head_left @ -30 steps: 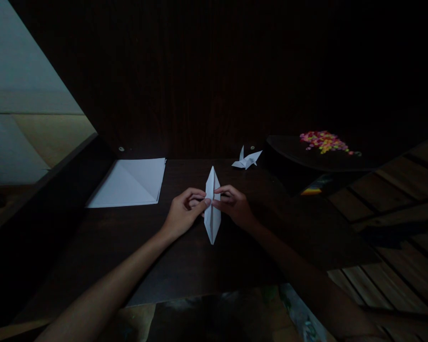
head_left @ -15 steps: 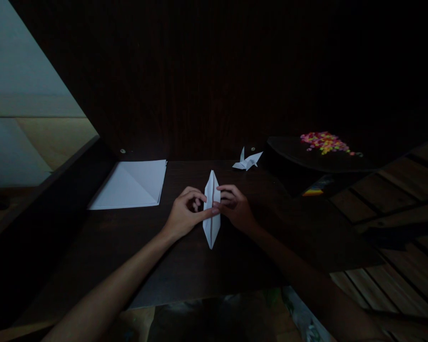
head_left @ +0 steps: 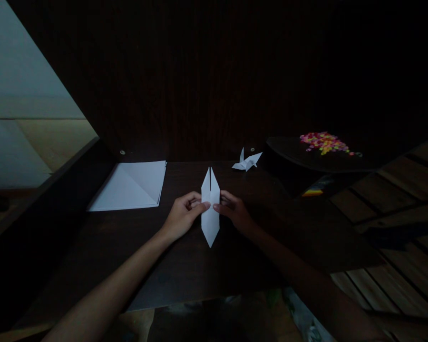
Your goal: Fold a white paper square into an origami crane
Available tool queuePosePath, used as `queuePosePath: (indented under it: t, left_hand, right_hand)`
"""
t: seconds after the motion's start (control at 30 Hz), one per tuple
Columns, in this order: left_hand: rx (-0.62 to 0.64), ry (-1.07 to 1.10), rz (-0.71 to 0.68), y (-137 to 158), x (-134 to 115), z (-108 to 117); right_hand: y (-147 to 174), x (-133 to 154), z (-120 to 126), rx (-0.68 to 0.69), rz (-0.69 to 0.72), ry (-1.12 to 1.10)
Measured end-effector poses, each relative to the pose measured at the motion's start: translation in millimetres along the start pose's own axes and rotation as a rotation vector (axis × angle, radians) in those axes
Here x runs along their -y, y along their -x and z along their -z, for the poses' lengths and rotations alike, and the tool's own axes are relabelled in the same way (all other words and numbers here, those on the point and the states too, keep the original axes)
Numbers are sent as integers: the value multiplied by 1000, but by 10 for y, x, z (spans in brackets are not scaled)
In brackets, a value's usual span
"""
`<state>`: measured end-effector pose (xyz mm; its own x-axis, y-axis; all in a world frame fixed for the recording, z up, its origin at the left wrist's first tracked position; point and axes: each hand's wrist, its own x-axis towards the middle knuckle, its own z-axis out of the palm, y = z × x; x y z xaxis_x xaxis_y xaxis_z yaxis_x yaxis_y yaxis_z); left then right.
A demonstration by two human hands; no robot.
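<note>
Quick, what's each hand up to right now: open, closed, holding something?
Left hand: closed, holding the left edge of the folded white paper, thumb on top.
Right hand: closed, holding its right edge, thumb on top.

You can read no text, label, brand, number or sign anywhere in view. On the small, dark item with a yellow and red stripe (head_left: 312, 193) beneath the dark, curved-edge shelf (head_left: 288, 148), any lettering is too small and dim for you to make out.
</note>
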<state>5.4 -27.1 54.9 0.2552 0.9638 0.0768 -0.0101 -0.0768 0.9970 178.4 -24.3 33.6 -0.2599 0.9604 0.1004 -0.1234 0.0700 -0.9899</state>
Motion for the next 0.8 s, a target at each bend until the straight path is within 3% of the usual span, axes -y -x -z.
queuePosePath:
  t: [0.17, 0.37, 0.8]
  left_hand:
    - [-7, 43, 7, -13, 14, 3]
    - [-28, 58, 22, -34, 74, 3]
    - [-19, 69, 55, -22, 80, 34]
  right_hand:
    - [2, 19, 27, 7, -41, 48]
    - [-6, 53, 20, -88, -8, 76]
    - [-6, 55, 38, -71, 43, 115]
